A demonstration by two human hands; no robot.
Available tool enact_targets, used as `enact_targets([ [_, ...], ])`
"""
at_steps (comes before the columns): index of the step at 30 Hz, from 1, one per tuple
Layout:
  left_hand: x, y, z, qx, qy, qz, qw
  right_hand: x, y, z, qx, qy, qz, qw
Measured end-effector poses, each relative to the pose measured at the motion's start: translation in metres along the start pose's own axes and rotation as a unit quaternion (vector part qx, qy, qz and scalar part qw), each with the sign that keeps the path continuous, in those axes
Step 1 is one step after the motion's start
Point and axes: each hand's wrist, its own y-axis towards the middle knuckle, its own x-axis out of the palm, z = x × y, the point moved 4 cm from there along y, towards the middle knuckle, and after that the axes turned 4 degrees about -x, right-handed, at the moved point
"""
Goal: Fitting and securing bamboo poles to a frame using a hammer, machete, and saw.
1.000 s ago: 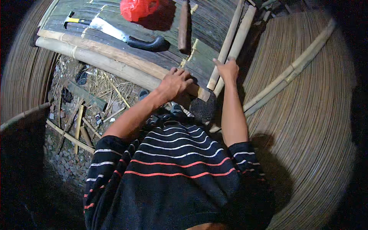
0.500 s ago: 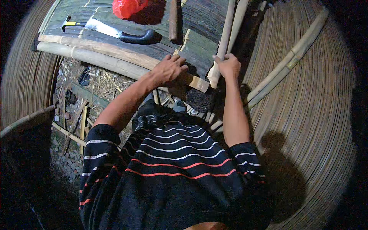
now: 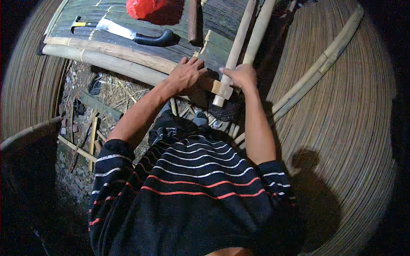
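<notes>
My right hand (image 3: 242,77) is closed round a pale round pole (image 3: 234,51), near its lower end. That end reaches past the tip of a pale wooden block (image 3: 223,90); I cannot tell whether it passes through the block or lies against it. My left hand (image 3: 186,74) sits with bent fingers over the block's other end, beside the front edge of the slatted bamboo platform (image 3: 128,57). Its thumb and palm side are hidden. Under the block tip is a dark, rough, rounded thing (image 3: 224,112).
A long knife (image 3: 117,30) with a black handle, a small yellow-and-black tool (image 3: 81,26), a red bag (image 3: 145,7) and a dark wooden stick (image 3: 193,25) lie on the platform. Another pole (image 3: 258,36) stands right of the held one. Bundled strips (image 3: 337,119) spread at right.
My right hand has moved left, bringing the pole with it. The pole's lower end has shifted from beside the block to across its tip. My left hand has barely moved.
</notes>
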Motion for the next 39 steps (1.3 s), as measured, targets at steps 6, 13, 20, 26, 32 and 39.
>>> enact_targets([
  [6, 0.004, -0.001, 0.005, -0.072, -0.040, -0.093, 0.992, -0.012, -0.038, -0.030, 0.046, -0.091, 0.088, 0.991],
  [13, 0.014, -0.020, 0.056, -0.236, -0.119, 0.189, 0.946, -0.052, -0.035, -0.042, -0.043, 0.007, 0.169, 0.985],
  [20, 0.023, -0.016, 0.076, -0.310, -0.092, 0.090, 0.942, -0.030, -0.045, -0.113, -0.250, 0.070, 0.166, 0.951],
  [26, 0.027, -0.018, 0.071, -0.324, -0.106, -0.065, 0.938, 0.015, -0.044, -0.210, -0.458, 0.057, 0.173, 0.870],
  [32, 0.012, -0.023, 0.073, -0.292, -0.149, -0.029, 0.944, 0.052, 0.011, -0.301, -0.571, 0.061, 0.224, 0.787],
  [39, 0.009, -0.033, 0.058, -0.255, -0.150, 0.085, 0.951, -0.018, 0.148, -0.376, -0.368, 0.082, 0.396, 0.837],
])
